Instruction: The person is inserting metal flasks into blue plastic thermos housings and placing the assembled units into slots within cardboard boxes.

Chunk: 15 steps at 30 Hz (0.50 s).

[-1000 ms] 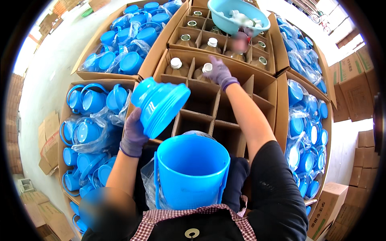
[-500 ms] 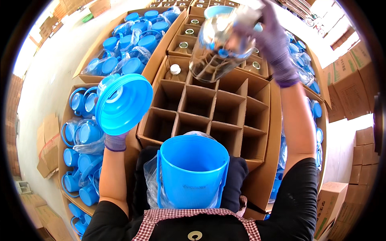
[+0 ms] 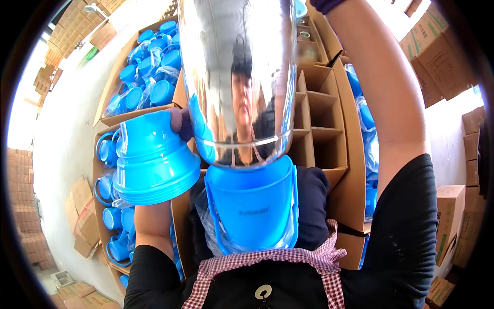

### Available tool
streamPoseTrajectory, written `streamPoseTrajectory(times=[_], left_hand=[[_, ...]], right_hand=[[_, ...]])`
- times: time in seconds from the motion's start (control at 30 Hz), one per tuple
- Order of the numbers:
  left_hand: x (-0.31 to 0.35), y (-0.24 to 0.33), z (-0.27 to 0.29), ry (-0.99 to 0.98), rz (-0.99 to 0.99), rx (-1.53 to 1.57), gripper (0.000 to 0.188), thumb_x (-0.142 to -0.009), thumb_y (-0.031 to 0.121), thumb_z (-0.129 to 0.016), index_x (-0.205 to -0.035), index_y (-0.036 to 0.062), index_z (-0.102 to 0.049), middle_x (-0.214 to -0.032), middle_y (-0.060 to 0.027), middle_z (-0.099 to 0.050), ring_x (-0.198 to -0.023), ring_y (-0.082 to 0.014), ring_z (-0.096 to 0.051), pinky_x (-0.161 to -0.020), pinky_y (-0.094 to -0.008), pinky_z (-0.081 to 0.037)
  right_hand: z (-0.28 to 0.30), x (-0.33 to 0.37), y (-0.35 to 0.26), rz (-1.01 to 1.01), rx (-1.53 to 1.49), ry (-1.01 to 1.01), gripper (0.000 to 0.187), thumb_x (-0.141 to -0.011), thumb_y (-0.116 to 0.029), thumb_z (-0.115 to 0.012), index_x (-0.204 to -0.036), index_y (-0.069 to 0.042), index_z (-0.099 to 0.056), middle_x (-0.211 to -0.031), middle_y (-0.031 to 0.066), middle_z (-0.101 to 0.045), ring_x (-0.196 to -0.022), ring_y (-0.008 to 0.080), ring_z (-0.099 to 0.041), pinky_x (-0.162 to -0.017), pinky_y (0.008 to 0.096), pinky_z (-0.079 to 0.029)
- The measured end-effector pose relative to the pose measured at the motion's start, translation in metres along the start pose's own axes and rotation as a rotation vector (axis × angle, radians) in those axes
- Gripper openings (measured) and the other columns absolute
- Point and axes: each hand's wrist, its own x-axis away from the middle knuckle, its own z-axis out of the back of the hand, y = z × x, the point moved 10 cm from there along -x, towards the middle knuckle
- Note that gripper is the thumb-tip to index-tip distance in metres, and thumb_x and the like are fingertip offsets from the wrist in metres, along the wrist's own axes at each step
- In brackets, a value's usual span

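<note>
A silvered glass flask liner [image 3: 242, 77] hangs upright over the open mouth of a blue plastic bucket-shaped flask body [image 3: 254, 216], its rounded bottom at the rim. My right hand [image 3: 325, 5] is mostly cut off at the top edge; only its purple glove cuff shows, and the liner hangs from it. The blue body, with a strap-like handle down its sides, sits on my lap with clear plastic wrap around it. My gloved left hand [image 3: 181, 123] is closed on a blue stepped, flared flask top [image 3: 154, 162], its wide end pointing down, left of the liner.
Ahead stands a divided carton [image 3: 324, 123]; the liner hides much of it. On the left, open cartons hold several blue lidded flask parts [image 3: 149, 67] in plastic. Another carton of blue parts [image 3: 368, 149] stands right. Stacked brown boxes [image 3: 437, 56] line the right side.
The liner has come nearer and over the blue body, now upright. My left hand has turned the flask top from facing me to wide end down. The view has shifted slightly.
</note>
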Motion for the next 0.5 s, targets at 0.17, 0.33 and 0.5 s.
streamPoseTrajectory(times=[0.17,0.33,0.5], left_hand=[[0.036,-0.020,-0.016,-0.065,0.184,-0.111,0.063,-0.106,0.056,-0.052,-0.150,0.0113,-0.055,-0.170,-0.0239,-0.027,-0.153,-0.0422,-0.035,-0.117,-0.0607,-0.041],[0.050,-0.029,-0.001,-0.108,0.228,-0.028,0.065,-0.105,0.058,-0.052,-0.151,0.0104,-0.054,-0.169,-0.0249,-0.029,-0.152,-0.0425,-0.037,-0.117,-0.0625,-0.041],[-0.010,-0.038,0.073,0.066,0.031,0.527,0.072,-0.106,0.060,-0.047,-0.157,0.0079,-0.046,-0.164,-0.0237,-0.038,-0.147,-0.0418,-0.045,-0.118,-0.0639,-0.041]], right_hand=[[-0.030,0.072,0.055,-0.151,0.063,0.122,0.020,-0.102,-0.028,-0.065,-0.103,-0.009,-0.073,-0.090,0.0002,-0.069,-0.072,0.0074,-0.062,-0.062,0.0242,-0.050],[-0.065,0.110,0.091,-0.118,0.028,-0.188,0.021,-0.099,-0.023,-0.071,-0.115,-0.011,-0.068,-0.093,0.0067,-0.067,-0.074,0.0156,-0.065,-0.062,0.0253,-0.054],[-0.090,0.180,0.103,0.152,0.600,-0.039,0.039,-0.085,-0.025,-0.083,-0.120,-0.012,-0.072,-0.110,0.0132,-0.067,-0.102,0.0251,-0.071,-0.088,0.0354,-0.059]])
